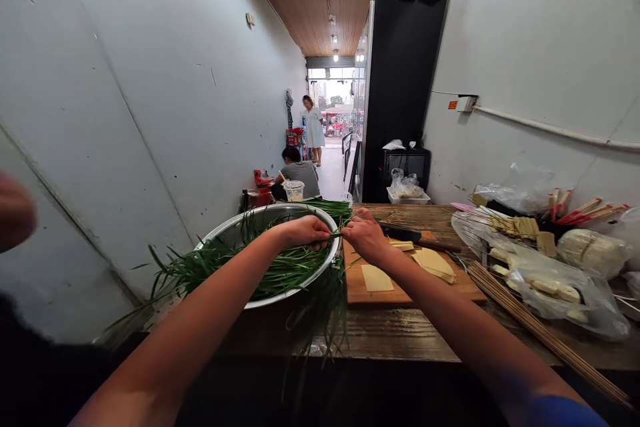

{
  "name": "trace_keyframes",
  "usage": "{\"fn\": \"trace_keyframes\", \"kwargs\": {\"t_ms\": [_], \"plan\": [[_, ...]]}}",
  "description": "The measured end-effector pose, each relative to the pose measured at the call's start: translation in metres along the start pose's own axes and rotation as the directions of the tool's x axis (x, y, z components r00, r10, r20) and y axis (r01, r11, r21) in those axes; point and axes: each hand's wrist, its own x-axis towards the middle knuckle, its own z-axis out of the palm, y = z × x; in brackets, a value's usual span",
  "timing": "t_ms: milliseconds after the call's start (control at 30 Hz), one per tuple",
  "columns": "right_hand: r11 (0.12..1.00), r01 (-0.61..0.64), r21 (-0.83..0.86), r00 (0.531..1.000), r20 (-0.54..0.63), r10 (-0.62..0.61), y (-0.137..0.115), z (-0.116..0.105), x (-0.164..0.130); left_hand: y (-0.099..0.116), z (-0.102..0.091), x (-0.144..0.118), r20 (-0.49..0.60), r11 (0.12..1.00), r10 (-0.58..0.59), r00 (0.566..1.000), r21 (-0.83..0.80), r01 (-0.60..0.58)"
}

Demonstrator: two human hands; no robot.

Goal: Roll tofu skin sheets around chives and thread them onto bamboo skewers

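Note:
Both my hands meet above the right rim of a metal basin (235,219) heaped with long green Chinese chives (285,270). My left hand (309,232) is closed, its fingertips pinching a few chive blades. My right hand (361,232) grips the same blades close by, over the left edge of a wooden cutting board (357,290). Loose chives hang down between basin and board. Flat yellowish tofu sheets (377,278) lie on the board, with a folded stack (434,265) farther right. Behind my right wrist rests a dark-bladed knife (400,233).
Bamboo skewers (545,327) lie along the table's right side, beside a plastic bag (575,293) of pale pieces. A lidded cup (294,191) stands behind the basin. One person (303,173) sits beyond the table; another person (314,127) stands near the doorway. Part of someone's hand (15,212) shows at far left.

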Motion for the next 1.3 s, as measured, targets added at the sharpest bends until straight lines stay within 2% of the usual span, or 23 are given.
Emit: {"fn": "trace_keyframes", "kwargs": {"t_ms": [133, 233, 333, 467, 567, 667, 800, 967, 1033, 1100, 1200, 1267, 1300], "plan": [[0.995, -0.034, 0.093, 0.998, 0.051, 0.029, 0.009, -0.002, -0.003, -0.004, 0.000, 0.000, -0.119, 0.987, 0.027, 0.993, 0.160, -0.008], [0.995, -0.033, 0.094, 0.999, 0.042, 0.029, 0.006, -0.013, -0.001, 0.002, 0.004, 0.003, -0.165, 0.962, 0.087, 0.982, 0.270, -0.040], [0.998, -0.012, 0.056, 0.995, 0.101, 0.006, 0.001, -0.030, 0.004, 0.018, 0.009, 0.008, -0.164, 0.933, 0.117, 0.979, 0.356, -0.052], [0.994, -0.089, 0.059, 0.967, 0.245, 0.072, 0.010, -0.049, 0.005, 0.046, 0.019, 0.015, -0.150, 0.925, 0.107, 0.983, 0.377, -0.043], [0.976, -0.120, 0.182, 0.957, 0.284, 0.065, 0.031, -0.059, -0.005, 0.066, 0.026, 0.019, -0.107, 0.936, 0.136, 0.985, 0.339, -0.093], [0.908, -0.195, 0.372, 0.945, 0.320, 0.071, 0.052, -0.067, -0.023, 0.078, 0.033, 0.022, -0.079, 0.937, 0.201, 0.976, 0.307, -0.168], [0.748, -0.362, 0.557, 0.915, 0.365, 0.172, 0.072, -0.075, -0.051, 0.083, 0.045, 0.030, -0.125, 0.920, 0.260, 0.957, 0.334, -0.206], [0.546, -0.441, 0.712, 0.897, 0.377, 0.233, 0.088, -0.067, -0.081, 0.082, 0.068, 0.045, -0.138, 0.879, 0.362, 0.922, 0.380, -0.288], [0.404, -0.448, 0.797, 0.892, 0.374, 0.253, 0.093, -0.060, -0.092, 0.078, 0.080, 0.050, -0.174, 0.883, 0.395, 0.902, 0.344, -0.320], [0.207, -0.422, 0.882, 0.886, 0.353, 0.301, 0.096, -0.053, -0.101, 0.071, 0.094, 0.054, -0.235, 0.895, 0.414, 0.879, 0.283, -0.346], [-0.098, -0.320, 0.942, 0.824, 0.328, 0.462, 0.099, -0.044, -0.112, 0.054, 0.114, 0.059, -0.362, 0.916, 0.399, 0.842, 0.205, -0.346], [-0.218, -0.263, 0.940, 0.777, 0.340, 0.529, 0.100, -0.038, -0.118, 0.043, 0.124, 0.062, -0.468, 0.932, 0.362, 0.806, 0.151, -0.330], [-0.254, -0.253, 0.934, 0.769, 0.353, 0.534, 0.099, -0.033, -0.121, 0.038, 0.127, 0.063, -0.513, 0.938, 0.339, 0.789, 0.116, -0.327]]}}
